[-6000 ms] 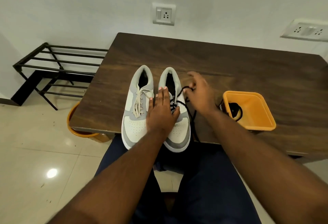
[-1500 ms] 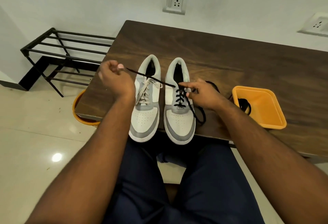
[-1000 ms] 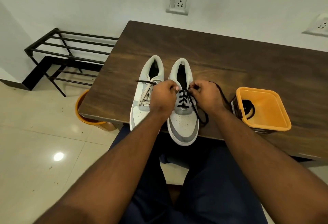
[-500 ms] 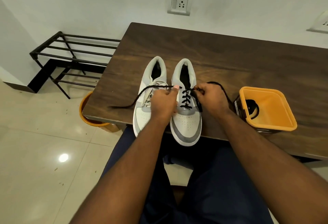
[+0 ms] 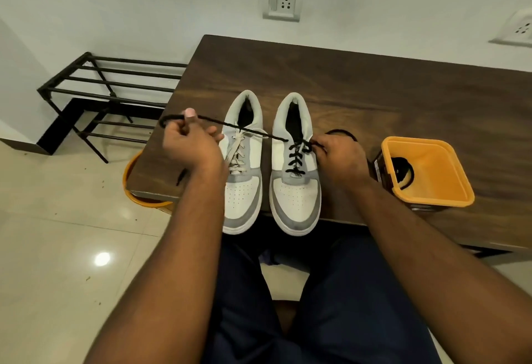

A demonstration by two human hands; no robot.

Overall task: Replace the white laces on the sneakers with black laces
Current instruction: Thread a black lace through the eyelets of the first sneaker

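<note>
Hidden: the right hand (image 5: pixel 339 159) covers the spot where the black lace (image 5: pixel 247 130) meets the top eyelets of the right sneaker (image 5: pixel 296 190), so which eyelet the lace passes through cannot be told.
Cut off: a wall socket (image 5: pixel 518 31) at the right edge is only partly in frame; an orange bucket (image 5: pixel 138 199) on the floor is mostly hidden under the table (image 5: pixel 374 90).
Hard to make out: a dark coil inside the orange tub (image 5: pixel 431 173) looks like another black lace, though it is partly hidden by the tub wall.
Left hand: the left hand (image 5: pixel 190 144) is raised beside the left sneaker (image 5: pixel 241 188), its curled fingers pinching one end of the black lace, which runs taut across that shoe to the right one; a loose tail hangs below the wrist.
Right hand: fingers curled at the top of the right sneaker's lacing, gripping the other part of the black lace, which loops out behind the hand.
Sneakers: two, side by side at the table's near edge, toes toward the person.
Laces: the left sneaker carries white laces (image 5: pixel 237 153); the right is laced in black most of the way up.
Tubs: one, on the table right of the shoes.
Other: one black metal rack (image 5: pixel 109 87) by the wall; one switch plate (image 5: pixel 283 0) above the table.
</note>
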